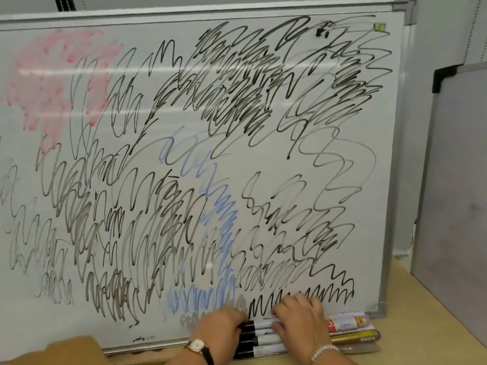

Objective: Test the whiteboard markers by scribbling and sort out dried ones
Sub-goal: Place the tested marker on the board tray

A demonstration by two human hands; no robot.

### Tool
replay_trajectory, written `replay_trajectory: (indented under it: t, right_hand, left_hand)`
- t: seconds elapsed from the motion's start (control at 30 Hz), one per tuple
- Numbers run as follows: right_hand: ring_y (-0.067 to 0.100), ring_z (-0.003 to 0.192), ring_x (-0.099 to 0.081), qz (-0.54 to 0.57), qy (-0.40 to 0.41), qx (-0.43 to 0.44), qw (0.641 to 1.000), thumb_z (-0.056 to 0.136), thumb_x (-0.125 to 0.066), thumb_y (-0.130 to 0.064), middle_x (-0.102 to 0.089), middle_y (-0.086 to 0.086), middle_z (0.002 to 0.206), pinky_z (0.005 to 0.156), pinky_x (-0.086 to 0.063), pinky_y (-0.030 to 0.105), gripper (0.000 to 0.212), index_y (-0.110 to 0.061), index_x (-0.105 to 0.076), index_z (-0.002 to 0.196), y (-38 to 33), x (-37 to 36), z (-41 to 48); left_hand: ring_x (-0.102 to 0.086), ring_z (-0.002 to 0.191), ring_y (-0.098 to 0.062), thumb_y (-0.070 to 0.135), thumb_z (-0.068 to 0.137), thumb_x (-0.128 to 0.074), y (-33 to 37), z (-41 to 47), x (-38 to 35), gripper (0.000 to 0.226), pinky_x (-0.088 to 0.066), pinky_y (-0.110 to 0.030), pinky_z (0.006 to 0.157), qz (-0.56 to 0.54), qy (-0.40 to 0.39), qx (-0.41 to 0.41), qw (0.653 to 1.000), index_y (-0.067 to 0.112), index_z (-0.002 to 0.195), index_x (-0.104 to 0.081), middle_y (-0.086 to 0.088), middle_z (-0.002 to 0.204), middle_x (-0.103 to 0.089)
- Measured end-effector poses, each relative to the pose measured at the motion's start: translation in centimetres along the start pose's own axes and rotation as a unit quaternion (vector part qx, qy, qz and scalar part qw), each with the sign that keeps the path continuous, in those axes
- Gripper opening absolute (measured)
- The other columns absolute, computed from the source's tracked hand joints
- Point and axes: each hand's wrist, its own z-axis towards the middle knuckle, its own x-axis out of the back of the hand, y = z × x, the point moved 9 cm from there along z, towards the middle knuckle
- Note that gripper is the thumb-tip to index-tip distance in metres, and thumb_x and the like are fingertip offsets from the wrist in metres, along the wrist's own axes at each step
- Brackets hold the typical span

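Head view: scribbled whiteboard [263,164] stands on wooden tabletop [421,306], grey panel [458,180] at right
Markers [266,338]: lower right, at board's foot
Left grip [218,329]: clasping their cap ends
Right grip [300,318]: clasping their barrels

- Whiteboard [263,159]: only black and blue scribbles and a pink smear, with no letters or numbers.
- Markers [263,339] at its bottom edge: white barrel labels, print too blurred to read.
- Red-and-white label [342,322] and gold label [353,338]: print illegible.
- Corner sticker [379,26]: unreadable.
- Wristwatch [196,345]: dial marks unreadable.
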Motion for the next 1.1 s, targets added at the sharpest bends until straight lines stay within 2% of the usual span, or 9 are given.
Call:
replay_trajectory:
  t: [0.2,0.3,0.4,0.5,0.6,0.67,0.77,1.0,1.1]
  right_hand:
    - [0.009,0.062,-0.055,-0.005,0.022,0.026,0.999,0.046,-0.085,-0.047,-0.056,-0.019,0.064,0.058,-0.044,0.029,0.028,-0.035,-0.064,0.059,-2.3,0.5,-1.0]
    - [0.006,0.063,-0.053,0.015,0.056,0.076,0.995,0.065,-0.064,-0.047,-0.056,-0.021,0.065,0.058,-0.045,0.027,0.013,-0.035,-0.064,0.061,-4.8,1.4,-2.0]
    - [0.005,0.064,-0.052,0.048,0.012,0.127,0.991,0.068,-0.044,-0.048,-0.054,-0.020,0.064,0.056,-0.044,0.022,0.024,-0.034,-0.062,0.062,-7.7,-0.3,-3.5]
    - [0.007,0.075,-0.054,0.097,-0.049,0.146,0.983,0.071,-0.045,-0.046,-0.055,-0.015,0.075,0.062,-0.040,0.021,0.023,-0.031,-0.062,0.074,-9.7,-3.1,-5.4]
    - [0.003,0.082,-0.053,0.144,-0.088,0.112,0.979,0.071,-0.046,-0.045,-0.054,-0.016,0.081,0.069,-0.041,0.020,0.019,-0.031,-0.055,0.082,-9.9,-4.8,-6.0]
    - [0.005,0.092,-0.051,0.152,-0.110,0.102,0.977,0.080,-0.045,-0.040,-0.056,-0.014,0.092,0.082,-0.040,0.023,0.017,-0.030,-0.054,0.091,-10.0,-4.4,-6.0]
    - [0.012,0.105,-0.046,0.143,-0.102,0.115,0.978,0.087,-0.033,-0.042,-0.055,-0.009,0.107,0.092,-0.031,0.026,0.030,-0.027,-0.054,0.102,-10.1,-4.8,-6.1]
    - [0.015,0.081,-0.055,0.133,-0.069,0.076,0.986,0.080,-0.041,-0.040,-0.057,-0.008,0.081,0.077,-0.043,0.030,0.020,-0.026,-0.055,0.082,-9.6,-5.0,-6.7]
    - [0.013,0.074,-0.055,0.135,-0.069,0.066,0.986,0.078,-0.042,-0.038,-0.056,-0.010,0.075,0.072,-0.044,0.028,0.017,-0.027,-0.055,0.078,-9.4,-4.9,-7.0]
  left_hand:
    - [-0.048,0.118,-0.009,0.019,0.097,-0.043,-0.5,-2.0,1.5,0.037,-0.038,-0.023,0.101,-0.016,0.056,-0.004,0.998,0.030,0.131,-0.052,0.010,0.131,-0.051]
    - [-0.050,0.112,-0.006,0.026,0.098,-0.041,-1.6,-3.5,4.1,0.031,-0.040,-0.019,0.095,-0.008,0.119,0.008,0.993,0.029,0.126,-0.055,0.012,0.125,-0.051]
    - [-0.052,0.094,-0.007,0.030,0.096,-0.042,-4.2,-5.4,6.4,0.017,-0.043,-0.019,0.079,0.004,0.155,0.071,0.985,0.028,0.106,-0.056,0.011,0.105,-0.054]
    - [-0.052,0.079,-0.012,0.024,0.093,-0.046,-8.9,-7.4,6.4,0.007,-0.041,-0.021,0.066,0.052,0.085,0.191,0.977,0.026,0.092,-0.053,0.007,0.089,-0.054]
    - [-0.058,0.085,-0.017,0.010,0.090,-0.046,-13.0,-9.4,4.3,0.022,-0.046,-0.023,0.073,0.141,-0.052,0.256,0.955,0.016,0.104,-0.063,-0.001,0.096,-0.061]
    - [-0.061,0.093,-0.018,0.007,0.090,-0.046,-14.2,-10.3,3.1,0.026,-0.046,-0.024,0.078,0.158,-0.084,0.269,0.946,0.014,0.109,-0.063,-0.003,0.104,-0.064]
    - [-0.061,0.103,-0.019,0.006,0.093,-0.044,-14.1,-10.9,2.4,0.028,-0.046,-0.024,0.082,0.178,-0.074,0.270,0.943,0.014,0.114,-0.061,-0.005,0.114,-0.063]
    - [-0.057,0.114,-0.019,0.001,0.097,-0.033,-12.3,-12.0,-0.2,0.035,-0.043,-0.025,0.091,0.202,-0.075,0.254,0.943,0.011,0.119,-0.058,-0.006,0.125,-0.059]
    - [-0.059,0.107,-0.020,0.000,0.095,-0.036,-12.6,-12.7,-1.1,0.031,-0.046,-0.027,0.084,0.180,-0.060,0.265,0.945,0.012,0.117,-0.054,-0.006,0.119,-0.060]
